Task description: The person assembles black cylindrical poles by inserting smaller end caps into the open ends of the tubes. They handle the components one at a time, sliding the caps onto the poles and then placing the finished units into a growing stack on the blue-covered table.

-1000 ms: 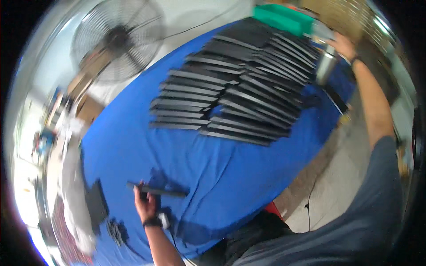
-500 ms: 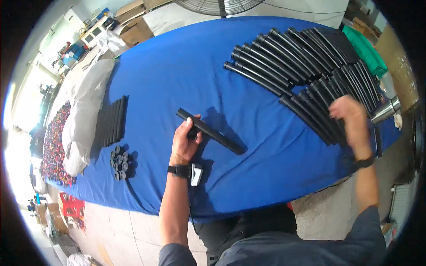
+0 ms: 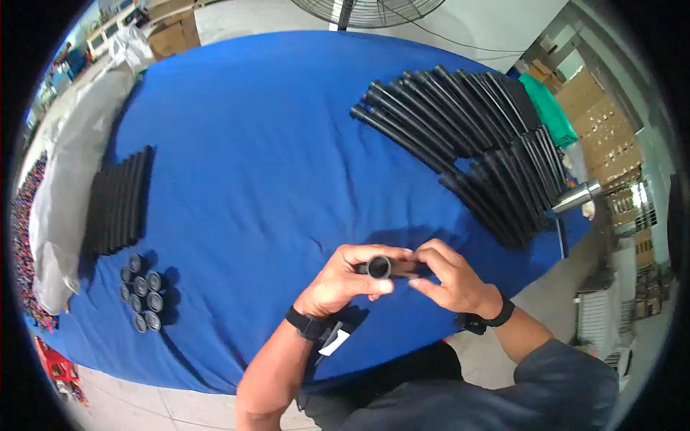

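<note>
My left hand (image 3: pixel 341 279) is closed around a short black tube (image 3: pixel 379 268), whose round open end faces up toward me. Close against it on the right, my right hand (image 3: pixel 453 276) has its fingers bent around the dark far part of the tube. Fingers and blur hide that part, so a smaller piece there cannot be made out. Left of my hands, a cluster of round black caps (image 3: pixel 141 292) lies on the blue cloth (image 3: pixel 244 179). Beyond them is a row of black tubes (image 3: pixel 123 201), side by side.
Many long black tubes (image 3: pixel 438 115) fill the right of the table, with a green bin (image 3: pixel 548 108) behind. A shiny metal cylinder (image 3: pixel 577 197) lies at the right edge. A pale plastic sheet (image 3: pixel 75 172) runs along the left. A large fan (image 3: pixel 370 8) stands beyond.
My right hand has come from the tubes on the right to the tube in my left hand. The tube has turned so its open end faces me. My view has shifted.
</note>
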Motion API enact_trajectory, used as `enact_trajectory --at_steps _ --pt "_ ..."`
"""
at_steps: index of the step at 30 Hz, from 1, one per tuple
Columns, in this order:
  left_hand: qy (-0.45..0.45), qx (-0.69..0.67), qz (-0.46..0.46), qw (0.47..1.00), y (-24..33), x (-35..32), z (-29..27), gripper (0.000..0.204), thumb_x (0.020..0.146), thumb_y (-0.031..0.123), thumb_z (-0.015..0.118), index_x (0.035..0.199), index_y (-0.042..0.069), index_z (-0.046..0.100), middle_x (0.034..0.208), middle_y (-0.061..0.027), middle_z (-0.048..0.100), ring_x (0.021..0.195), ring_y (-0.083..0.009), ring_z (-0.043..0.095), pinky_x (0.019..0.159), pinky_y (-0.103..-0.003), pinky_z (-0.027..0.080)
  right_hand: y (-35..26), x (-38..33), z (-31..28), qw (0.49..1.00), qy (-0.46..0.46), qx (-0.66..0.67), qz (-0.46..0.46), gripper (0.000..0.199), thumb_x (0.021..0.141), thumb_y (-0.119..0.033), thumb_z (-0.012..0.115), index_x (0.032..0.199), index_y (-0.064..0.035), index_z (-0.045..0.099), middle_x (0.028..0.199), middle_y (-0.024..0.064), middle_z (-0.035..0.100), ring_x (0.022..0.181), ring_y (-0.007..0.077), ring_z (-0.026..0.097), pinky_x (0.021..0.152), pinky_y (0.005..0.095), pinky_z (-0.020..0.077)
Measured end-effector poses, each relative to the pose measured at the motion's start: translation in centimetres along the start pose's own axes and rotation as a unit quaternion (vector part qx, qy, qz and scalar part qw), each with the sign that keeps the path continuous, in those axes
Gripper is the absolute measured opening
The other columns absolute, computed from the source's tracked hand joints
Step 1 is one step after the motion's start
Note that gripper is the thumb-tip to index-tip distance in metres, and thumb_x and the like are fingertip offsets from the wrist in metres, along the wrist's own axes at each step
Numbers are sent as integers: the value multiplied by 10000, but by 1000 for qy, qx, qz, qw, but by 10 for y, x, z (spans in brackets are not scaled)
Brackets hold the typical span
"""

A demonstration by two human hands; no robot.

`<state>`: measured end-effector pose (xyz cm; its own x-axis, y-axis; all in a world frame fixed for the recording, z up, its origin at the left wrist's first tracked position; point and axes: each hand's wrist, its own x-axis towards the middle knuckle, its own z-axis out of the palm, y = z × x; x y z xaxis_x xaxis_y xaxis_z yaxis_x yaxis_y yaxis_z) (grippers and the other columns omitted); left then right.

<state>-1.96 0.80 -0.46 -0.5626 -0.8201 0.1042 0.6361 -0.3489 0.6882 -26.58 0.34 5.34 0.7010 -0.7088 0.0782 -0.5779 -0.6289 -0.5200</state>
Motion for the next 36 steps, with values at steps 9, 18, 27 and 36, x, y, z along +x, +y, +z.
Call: enact_trajectory --at_steps 9,18,27,36 --pt "-60 88 -45 993 -17 -4 -5 552 769 55 867 1295 41 699 969 -9 717 740 -52 607 680 -220 505 11 -47 10 998 19 -34 51 367 875 -19 712 1189 23 528 1114 206 600 1011 399 623 881 458 517" --pt "-65 70 -35 995 -19 -4 2 539 794 78 860 1304 39 691 956 -1 700 706 -64 572 632 -234 495 1 -46 22 989 81 -1 128 391 886 -97 760 1193 -9 535 1075 176 632 997 326 652 892 406 515" --pt "-28 5 10 1000 -19 -3 -5 430 899 149 781 1299 26 685 792 13 609 671 -77 548 578 -247 461 10 -56 7 822 -37 517 237 333 974 -216 699 1232 -49 570 1094 82 662 1014 236 649 939 356 491" --pt "-22 74 1 997 -18 2 -7 478 933 44 688 1405 51 611 838 -4 636 679 -75 559 578 -222 466 -1 -23 35 499 99 853 117 308 1017 -232 647 1292 -95 620 1298 90 656 1250 232 580 1046 430 462"
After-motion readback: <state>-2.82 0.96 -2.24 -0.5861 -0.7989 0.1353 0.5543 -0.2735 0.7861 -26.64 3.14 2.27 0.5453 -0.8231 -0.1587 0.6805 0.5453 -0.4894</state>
